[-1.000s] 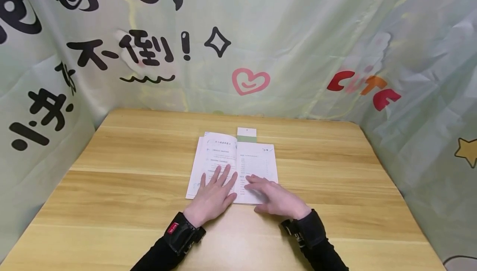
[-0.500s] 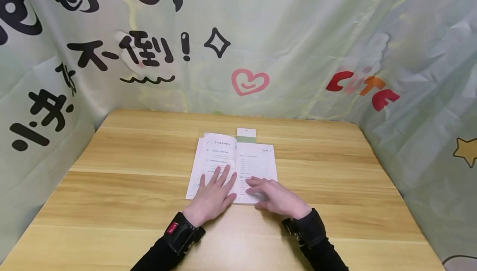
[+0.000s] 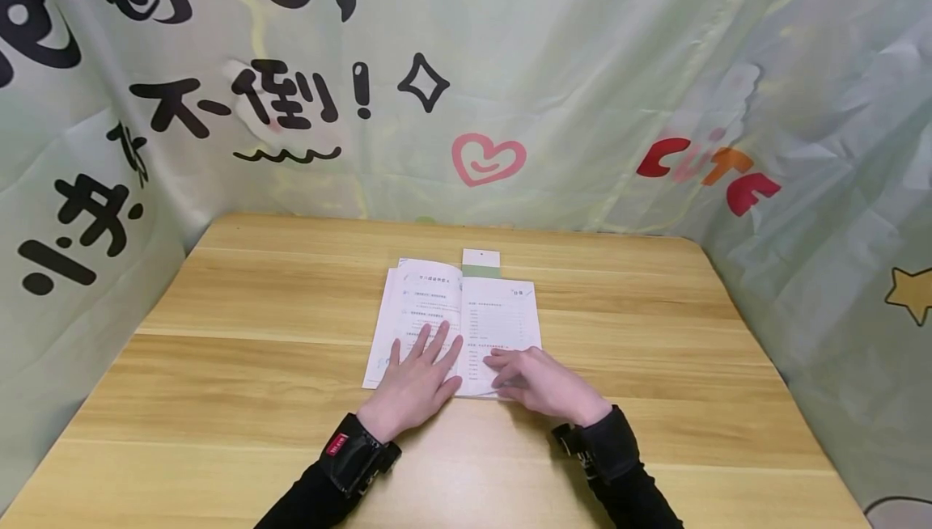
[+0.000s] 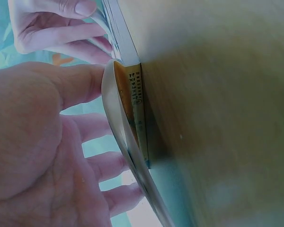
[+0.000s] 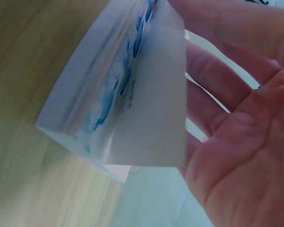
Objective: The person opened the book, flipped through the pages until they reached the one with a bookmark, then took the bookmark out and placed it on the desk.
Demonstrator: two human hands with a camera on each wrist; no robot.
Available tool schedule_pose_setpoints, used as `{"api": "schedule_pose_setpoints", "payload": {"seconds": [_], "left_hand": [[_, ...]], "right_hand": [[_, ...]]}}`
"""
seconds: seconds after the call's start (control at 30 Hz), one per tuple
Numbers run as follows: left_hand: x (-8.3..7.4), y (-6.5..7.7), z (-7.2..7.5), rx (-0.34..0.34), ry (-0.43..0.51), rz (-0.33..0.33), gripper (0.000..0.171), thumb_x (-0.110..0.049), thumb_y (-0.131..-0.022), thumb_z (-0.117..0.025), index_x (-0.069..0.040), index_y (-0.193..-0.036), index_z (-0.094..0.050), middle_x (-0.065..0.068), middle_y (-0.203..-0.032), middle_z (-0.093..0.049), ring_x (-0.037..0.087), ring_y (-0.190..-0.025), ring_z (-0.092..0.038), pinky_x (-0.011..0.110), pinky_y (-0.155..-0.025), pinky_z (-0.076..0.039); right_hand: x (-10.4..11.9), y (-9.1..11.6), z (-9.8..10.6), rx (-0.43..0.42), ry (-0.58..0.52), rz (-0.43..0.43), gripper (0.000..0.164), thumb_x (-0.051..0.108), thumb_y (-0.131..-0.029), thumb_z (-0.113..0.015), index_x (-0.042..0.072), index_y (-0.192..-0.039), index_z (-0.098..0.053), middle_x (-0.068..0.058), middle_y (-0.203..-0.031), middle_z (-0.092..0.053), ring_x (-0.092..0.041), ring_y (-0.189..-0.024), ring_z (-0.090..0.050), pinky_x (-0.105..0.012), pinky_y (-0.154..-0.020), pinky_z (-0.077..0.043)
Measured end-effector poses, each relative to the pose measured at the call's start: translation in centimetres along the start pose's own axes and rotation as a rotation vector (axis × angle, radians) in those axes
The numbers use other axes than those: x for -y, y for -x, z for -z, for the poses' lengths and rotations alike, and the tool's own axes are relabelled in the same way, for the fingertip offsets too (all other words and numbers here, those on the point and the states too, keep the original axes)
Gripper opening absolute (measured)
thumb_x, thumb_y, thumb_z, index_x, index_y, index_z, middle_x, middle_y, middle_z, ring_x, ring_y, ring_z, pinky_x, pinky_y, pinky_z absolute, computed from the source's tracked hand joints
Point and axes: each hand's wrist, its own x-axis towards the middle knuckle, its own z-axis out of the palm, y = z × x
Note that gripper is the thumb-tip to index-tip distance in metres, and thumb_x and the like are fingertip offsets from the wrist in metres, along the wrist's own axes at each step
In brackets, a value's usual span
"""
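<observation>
An open book [image 3: 433, 290] with printed pages lies on the wooden table. My left hand [image 3: 408, 391] rests with spread fingers on its left page; the left wrist view shows the thumb [image 4: 83, 82] along the lower edge. Curled fingers of my right hand [image 3: 549, 383] pinch the lower right part of the right page [image 3: 502, 319]. Seen from the right wrist, that lifted page [image 5: 154, 104] stands away from the pages beneath, with the fingers on its far side. Where the thumb meets the page is partly hidden.
A white and green tab [image 3: 482, 262] sticks out past the book's top edge. The wooden table [image 3: 655, 327] extends around the book. Pale printed cloth [image 3: 582, 92] hangs behind it and along both sides.
The right hand's fingers have curled closer together and shifted slightly right, and the right page's lower corner now bends up. The left hand has stayed in place.
</observation>
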Motion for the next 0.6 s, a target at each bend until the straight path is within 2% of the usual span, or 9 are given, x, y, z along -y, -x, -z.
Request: {"api": "schedule_pose_setpoints", "payload": {"seconds": [0.2,0.27,0.33,0.47,0.6], "left_hand": [[0.02,0.05,0.02,0.001,0.000,0.000,0.057,-0.040,-0.100,-0.042,-0.012,-0.149,-0.037,0.014,-0.157,-0.021,0.037,-0.141,-0.017,0.071,-0.103,-0.022],[0.03,0.06,0.00,0.001,0.002,0.000,0.057,-0.040,-0.100,-0.042,-0.012,-0.149,-0.037,0.014,-0.157,-0.021,0.037,-0.141,-0.017,0.071,-0.103,-0.021],[0.04,0.08,-0.01,0.000,0.003,0.000,0.057,-0.040,-0.100,-0.042,-0.012,-0.149,-0.036,0.014,-0.158,-0.020,0.037,-0.141,-0.016,0.071,-0.103,-0.021],[0.08,0.07,-0.07,-0.004,0.005,-0.003,0.057,-0.040,-0.100,-0.042,-0.012,-0.149,-0.036,0.014,-0.157,-0.021,0.037,-0.141,-0.017,0.071,-0.103,-0.021],[0.13,0.03,-0.09,-0.004,0.001,-0.003,0.057,-0.041,-0.100,-0.042,-0.012,-0.149,-0.036,0.014,-0.158,-0.020,0.037,-0.141,-0.017,0.071,-0.103,-0.021]], "right_hand": [[0.04,-0.21,-0.01,-0.026,0.037,0.008,0.009,0.003,-0.082,-0.070,0.007,-0.087,-0.077,-0.013,-0.117,-0.068,-0.027,-0.115,-0.058,-0.044,-0.096,-0.048],[0.00,-0.33,-0.08,-0.050,0.060,0.018,0.012,0.002,-0.082,-0.070,0.007,-0.090,-0.077,-0.011,-0.111,-0.070,-0.024,-0.108,-0.061,-0.042,-0.092,-0.051],[-0.06,-0.43,-0.19,-0.076,0.086,0.028,0.012,0.002,-0.082,-0.069,0.009,-0.089,-0.076,-0.004,-0.099,-0.073,-0.018,-0.094,-0.065,-0.037,-0.083,-0.056],[-0.11,-0.49,-0.30,-0.135,0.136,0.024,0.011,0.003,-0.081,-0.071,0.014,-0.081,-0.071,0.009,-0.076,-0.066,-0.008,-0.071,-0.055,-0.029,-0.064,-0.053],[-0.04,-0.37,-0.24,-0.196,0.146,-0.005,0.008,0.009,-0.078,-0.075,0.016,-0.079,-0.074,0.012,-0.075,-0.067,-0.005,-0.070,-0.054,-0.028,-0.062,-0.051]]}}
